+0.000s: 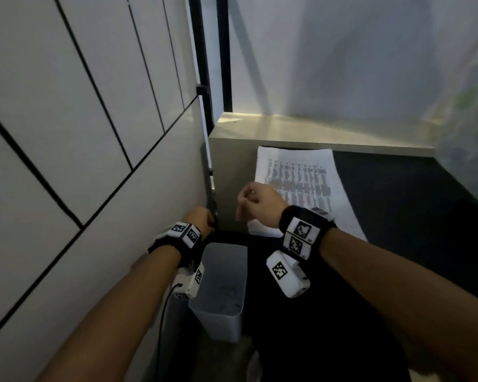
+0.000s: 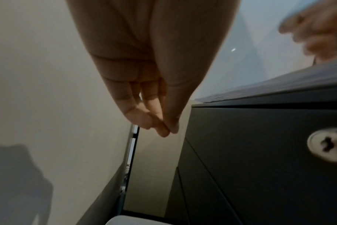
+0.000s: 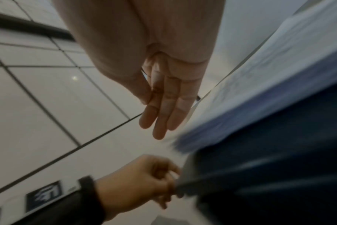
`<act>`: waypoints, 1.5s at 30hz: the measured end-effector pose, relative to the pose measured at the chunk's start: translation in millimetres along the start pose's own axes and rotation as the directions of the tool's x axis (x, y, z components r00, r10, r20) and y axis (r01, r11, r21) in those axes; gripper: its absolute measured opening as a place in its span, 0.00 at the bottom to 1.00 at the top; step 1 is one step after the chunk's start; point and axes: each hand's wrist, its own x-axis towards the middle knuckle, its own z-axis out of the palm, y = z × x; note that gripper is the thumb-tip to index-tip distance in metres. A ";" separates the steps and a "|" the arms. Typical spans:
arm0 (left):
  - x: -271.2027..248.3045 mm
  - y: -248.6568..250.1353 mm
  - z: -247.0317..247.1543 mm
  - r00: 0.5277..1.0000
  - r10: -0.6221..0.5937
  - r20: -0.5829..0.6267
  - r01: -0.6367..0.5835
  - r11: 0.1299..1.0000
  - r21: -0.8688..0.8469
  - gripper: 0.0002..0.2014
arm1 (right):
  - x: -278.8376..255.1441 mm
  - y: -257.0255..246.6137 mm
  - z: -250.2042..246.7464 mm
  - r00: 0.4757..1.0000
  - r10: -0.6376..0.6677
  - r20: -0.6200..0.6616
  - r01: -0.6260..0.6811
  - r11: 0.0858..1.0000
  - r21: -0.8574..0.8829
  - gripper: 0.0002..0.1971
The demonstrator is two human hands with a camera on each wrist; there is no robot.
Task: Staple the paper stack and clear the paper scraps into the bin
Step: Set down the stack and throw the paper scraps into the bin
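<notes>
The printed paper stack (image 1: 298, 186) lies on the black desk (image 1: 398, 216), its near left corner hanging over the desk's edge. My right hand (image 1: 246, 202) hovers over the stack's left edge; in the right wrist view its fingers (image 3: 160, 115) are nearly straight and hold nothing. My left hand (image 1: 209, 220) is at the desk's left corner, above the grey bin (image 1: 221, 293). Its fingertips (image 2: 164, 129) press together against the thumb, and no scrap shows between them. No stapler is in view.
A tiled wall (image 1: 80, 133) stands close on the left, leaving a narrow gap where the bin stands. The desk front has dark drawers with a round lock (image 2: 327, 146). A pale ledge (image 1: 315, 130) runs behind the desk. A cable (image 1: 163, 312) hangs from my left wrist.
</notes>
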 end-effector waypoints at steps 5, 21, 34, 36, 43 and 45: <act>5.1 -28.3 14.2 0.994 -0.096 0.056 0.095 0.995 0.016 0.16 | 28.1 -6.3 76.7 0.997 0.042 0.063 -0.023 0.963 -0.270 0.10; 15.9 -78.3 120.0 0.957 -0.167 0.238 0.178 0.984 -0.023 0.14 | 49.3 146.3 161.0 0.802 0.597 -0.018 -0.582 0.774 -0.250 0.17; 33.9 -83.6 135.4 0.954 -0.160 0.254 0.198 0.972 -0.130 0.14 | 55.5 183.0 186.0 0.707 0.688 -0.163 -0.667 0.726 0.169 0.10; 34.0 -84.1 134.3 0.954 -0.149 0.259 0.185 0.976 -0.118 0.14 | 55.2 181.8 185.7 0.726 0.670 -0.153 -0.640 0.741 0.205 0.06; 33.3 -84.2 130.9 0.950 -0.117 0.290 0.145 0.986 -0.078 0.14 | 52.5 162.0 177.4 0.697 0.703 -0.141 -0.574 0.664 0.478 0.10; 30.7 -83.2 128.4 0.957 -0.089 0.275 0.109 0.992 -0.061 0.19 | 51.4 156.0 176.0 0.659 0.740 -0.133 -0.500 0.564 0.657 0.15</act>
